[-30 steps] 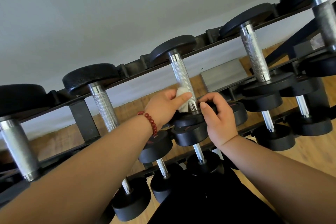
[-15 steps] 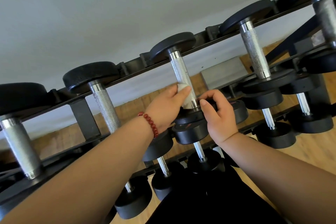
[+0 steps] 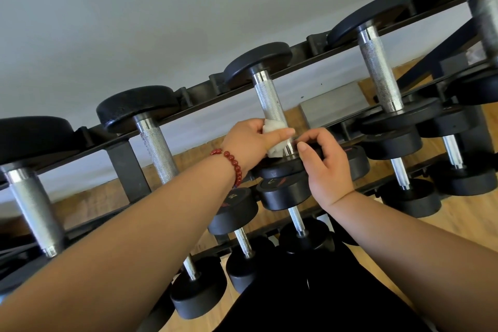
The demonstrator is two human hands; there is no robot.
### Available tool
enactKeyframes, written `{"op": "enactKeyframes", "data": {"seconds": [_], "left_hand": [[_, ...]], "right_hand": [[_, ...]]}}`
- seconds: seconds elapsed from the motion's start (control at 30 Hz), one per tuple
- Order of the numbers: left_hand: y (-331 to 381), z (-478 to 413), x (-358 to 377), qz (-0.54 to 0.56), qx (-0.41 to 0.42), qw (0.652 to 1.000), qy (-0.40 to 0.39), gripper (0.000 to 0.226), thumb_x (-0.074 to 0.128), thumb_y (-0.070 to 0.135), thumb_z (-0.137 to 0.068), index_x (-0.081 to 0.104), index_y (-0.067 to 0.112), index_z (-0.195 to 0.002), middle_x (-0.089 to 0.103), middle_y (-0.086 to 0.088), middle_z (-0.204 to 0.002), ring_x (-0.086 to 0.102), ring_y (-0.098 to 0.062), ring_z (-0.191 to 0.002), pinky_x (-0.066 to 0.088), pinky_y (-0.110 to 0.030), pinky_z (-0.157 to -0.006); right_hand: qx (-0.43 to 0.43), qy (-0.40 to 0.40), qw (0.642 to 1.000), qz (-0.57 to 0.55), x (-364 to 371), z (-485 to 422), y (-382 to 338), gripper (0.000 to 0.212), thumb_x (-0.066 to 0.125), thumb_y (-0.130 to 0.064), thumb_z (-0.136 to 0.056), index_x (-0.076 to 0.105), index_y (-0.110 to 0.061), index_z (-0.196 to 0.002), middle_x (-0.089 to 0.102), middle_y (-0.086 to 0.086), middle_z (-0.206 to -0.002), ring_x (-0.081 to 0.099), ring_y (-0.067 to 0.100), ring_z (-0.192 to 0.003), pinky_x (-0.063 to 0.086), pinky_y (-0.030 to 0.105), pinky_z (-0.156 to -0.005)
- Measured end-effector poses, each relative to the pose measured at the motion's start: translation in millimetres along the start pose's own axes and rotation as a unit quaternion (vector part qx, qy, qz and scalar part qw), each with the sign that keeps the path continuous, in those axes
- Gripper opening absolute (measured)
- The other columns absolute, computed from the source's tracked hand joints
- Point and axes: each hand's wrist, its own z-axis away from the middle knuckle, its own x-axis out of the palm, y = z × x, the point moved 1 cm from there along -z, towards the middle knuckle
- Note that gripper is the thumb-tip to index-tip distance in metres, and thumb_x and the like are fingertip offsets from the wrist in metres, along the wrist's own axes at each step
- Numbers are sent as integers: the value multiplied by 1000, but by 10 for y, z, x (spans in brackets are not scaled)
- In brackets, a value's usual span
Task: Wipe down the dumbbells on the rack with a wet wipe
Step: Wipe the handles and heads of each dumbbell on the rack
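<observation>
While the rack (image 3: 200,89) carries a row of dumbbells along its top tier, work is on the middle one only. At the left end, the far-left dumbbell (image 3: 32,205) and the second dumbbell (image 3: 159,148) lie in their cradles with no hand on them, knurled steel handles facing the camera. Next comes the left hand (image 3: 248,143), a red bead bracelet (image 3: 231,163) on its wrist. Its fingers curl round the bunched wet wipe (image 3: 275,149), thumb laid across the front, pressing it to the lower handle of the middle dumbbell (image 3: 268,100), just above the near head. Just right of it the right hand (image 3: 328,167) curls over the rim of that same near head, thumb and fingertips pinching it.

Judging by their build, these weights are heavy and rigid and need not be lifted: steadying the head, as the right hand does, should stop the bar rolling in its cradle. The wipe is soft, light and damp, so it will mould round the bar. The knurling will likely drag on it and could shred it, so a wrapped grip sliding lengthwise with a twist seems best.

Further right, the fourth dumbbell (image 3: 380,70) and the far-right dumbbell (image 3: 485,13) wait, with lower dumbbells (image 3: 407,198) on the tiers beneath.
</observation>
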Motion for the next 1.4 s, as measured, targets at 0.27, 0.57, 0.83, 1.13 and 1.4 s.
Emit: {"op": "enactKeyframes", "data": {"seconds": [0.27,0.57,0.83,1.13,1.4], "left_hand": [[147,10,-27,-167,-8,986,-19,45,77,48,-76,59,21,-107,67,6,-97,66,-12,-92,57,-34,-87],[99,122,138,157,-50,986,13,50,61,56,-80,59,16,-109,67,-15,-115,65,-29,-107,49,-47,-101],[292,-15,255,230,-88,962,113,36,35,42,-104,56,15,-91,70,-10,-82,66,-23,-83,55,-41,-89],[326,3,241,9,-65,980,186,62,23,66,-95,48,12,-111,51,-2,-81,51,-13,-68,41,-25,-53],[248,142,264,20,-32,982,182,53,27,64,-96,57,20,-98,59,0,-87,56,-13,-75,51,-29,-68]], "right_hand": [[-15,-4,1000,16,-15,-1,-21,30,49,-48,-81,58,-20,-87,59,0,-82,54,8,-77,41,12,-70],[-4,0,1000,13,-11,-4,10,34,49,-45,-81,60,-14,-89,62,4,-87,59,19,-86,49,28,-75],[-5,3,1000,11,-6,5,-8,25,48,-45,-81,57,-22,-85,62,4,-85,59,17,-83,48,25,-74],[0,1,1000,8,-4,8,-17,28,48,-45,-80,58,-20,-87,61,3,-85,59,18,-85,50,31,-76],[1,18,1000,7,18,2,-7,35,50,-42,-81,61,-10,-89,62,4,-86,60,20,-85,52,41,-78]]}}
